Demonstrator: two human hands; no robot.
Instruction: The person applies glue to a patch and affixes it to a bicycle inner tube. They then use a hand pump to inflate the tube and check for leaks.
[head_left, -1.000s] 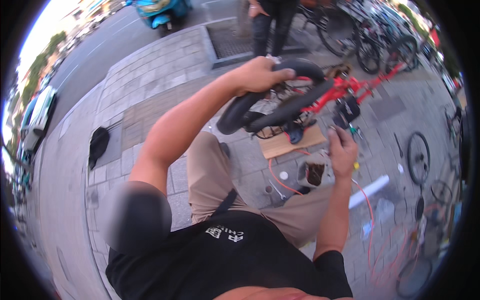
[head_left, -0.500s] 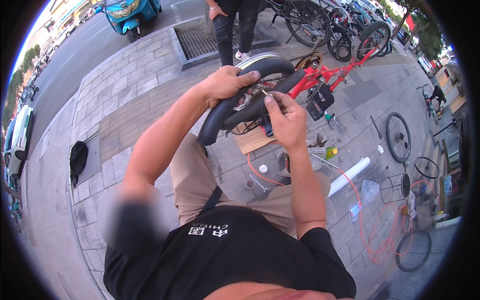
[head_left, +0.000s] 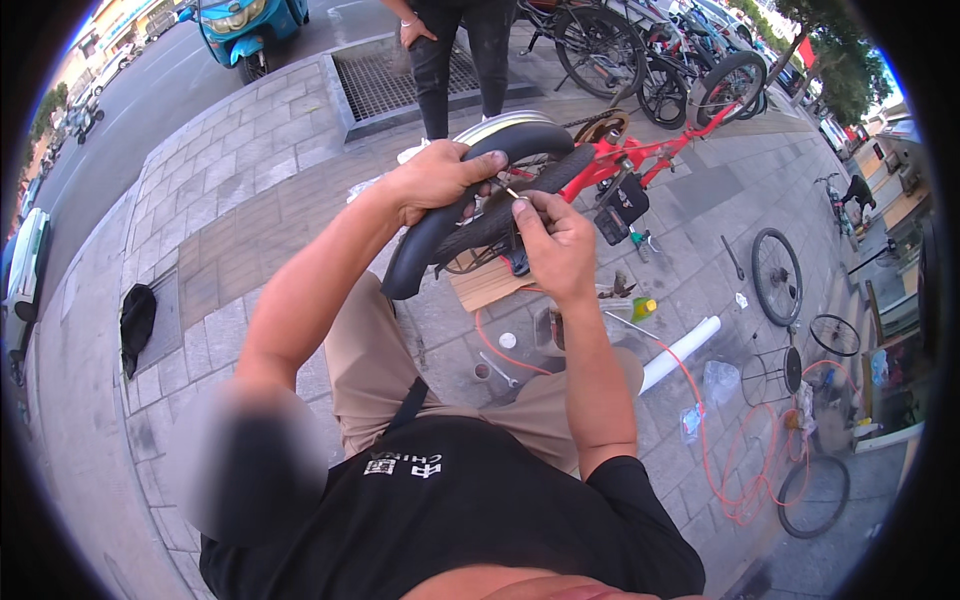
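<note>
My left hand (head_left: 440, 185) is closed over a smooth black curved piece (head_left: 415, 255) that looks like a bicycle mudguard, thumb on its upper side. Close beside that piece runs a treaded black tyre (head_left: 497, 218) of the red bicycle (head_left: 600, 165). My right hand (head_left: 555, 240) pinches a thin, light-coloured metal piece (head_left: 512, 192) between thumb and fingers, near my left thumb. Its exact kind is too small to make out. A pale, shiny curved rim (head_left: 510, 120) shows just beyond the black piece.
Cardboard (head_left: 485, 284), a spanner (head_left: 498, 368), a yellow-green bottle (head_left: 643, 308) and a white roll (head_left: 680, 354) lie on the paving. An orange hose (head_left: 705, 440) coils at right near loose wheels (head_left: 777, 277). A person (head_left: 450, 60) stands beyond; parked bicycles (head_left: 600, 45) crowd behind.
The whole view has shifted slightly. My left hand keeps its grip on the black curved piece. My right hand still pinches the thin metal piece, which now shows more plainly between the hands.
</note>
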